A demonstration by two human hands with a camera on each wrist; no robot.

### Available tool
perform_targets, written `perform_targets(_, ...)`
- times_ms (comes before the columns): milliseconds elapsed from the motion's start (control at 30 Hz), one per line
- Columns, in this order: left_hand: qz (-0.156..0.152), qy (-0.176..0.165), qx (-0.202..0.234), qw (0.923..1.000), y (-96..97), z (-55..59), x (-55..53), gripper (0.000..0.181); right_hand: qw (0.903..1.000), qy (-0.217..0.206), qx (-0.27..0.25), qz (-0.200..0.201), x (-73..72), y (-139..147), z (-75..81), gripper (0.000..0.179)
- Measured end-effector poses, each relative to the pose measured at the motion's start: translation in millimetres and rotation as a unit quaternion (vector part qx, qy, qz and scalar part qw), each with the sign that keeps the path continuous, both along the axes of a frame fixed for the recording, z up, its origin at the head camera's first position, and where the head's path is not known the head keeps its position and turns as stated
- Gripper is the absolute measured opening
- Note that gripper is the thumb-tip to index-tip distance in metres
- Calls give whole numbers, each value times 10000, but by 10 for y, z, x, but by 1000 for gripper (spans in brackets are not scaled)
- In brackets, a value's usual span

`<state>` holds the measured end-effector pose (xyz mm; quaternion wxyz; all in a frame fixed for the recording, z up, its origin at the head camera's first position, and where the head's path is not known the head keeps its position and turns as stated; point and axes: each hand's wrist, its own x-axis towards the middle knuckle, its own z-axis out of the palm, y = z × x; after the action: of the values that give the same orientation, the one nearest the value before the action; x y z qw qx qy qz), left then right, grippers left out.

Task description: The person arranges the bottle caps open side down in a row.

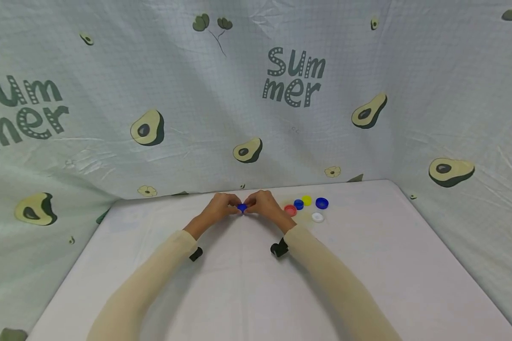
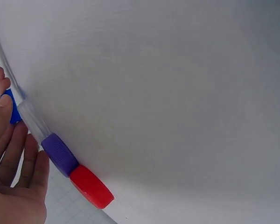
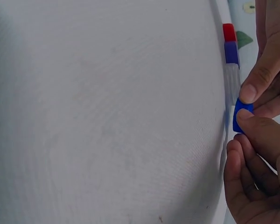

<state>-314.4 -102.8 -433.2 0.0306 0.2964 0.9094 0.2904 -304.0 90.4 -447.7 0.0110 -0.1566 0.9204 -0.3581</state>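
Observation:
Near the far edge of the table, my left hand [image 1: 222, 205] and right hand [image 1: 262, 203] meet at a small blue bottle cap [image 1: 242, 207]. Both pinch it: in the right wrist view the right thumb and the left thumb press against the blue cap [image 3: 241, 116]. Touching or very close beside it is a translucent ribbed cap [image 3: 232, 84], followed by a purple cap [image 2: 59, 154] and a red cap [image 2: 91, 186], in a row. The head view does not show this row, which lies behind the left hand.
Right of the right hand lie loose caps: a red one [image 1: 290, 210], a blue one [image 1: 298, 204], a yellow one [image 1: 306, 201], a dark blue one [image 1: 322, 203] and a white one [image 1: 317, 217]. A printed cloth [image 1: 294, 137] hangs behind the white table [image 1: 239, 293].

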Motion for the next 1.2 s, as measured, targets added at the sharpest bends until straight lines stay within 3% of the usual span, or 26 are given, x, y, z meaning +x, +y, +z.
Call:
perform_targets(167,-10,9,14,10000,41,-5,-13,16,9999,6,96,-65,2,0,10,21)
perform_targets(367,18,-71,-140,9999,77,-46,-6,19,9994,-268,185,-72,5,5,-12,20)
perform_targets(667,-181,92,-205,9996,69,-65,-20,17,9995,53,319,-55,-2,-13,-16,21)
perform_targets(933,-278,93,-556,9980,85,-48,-63,21,9986,-388,324,162,24,15,90,23)
perform_targets(1000,-217,117,-614,9978,101,-49,-50,24,9981,-423,404,200,49,44,122,23)
perform_targets(1200,-110,315,-425,9985,142,3,77,31,9974,25,672,272,165,222,167,23)
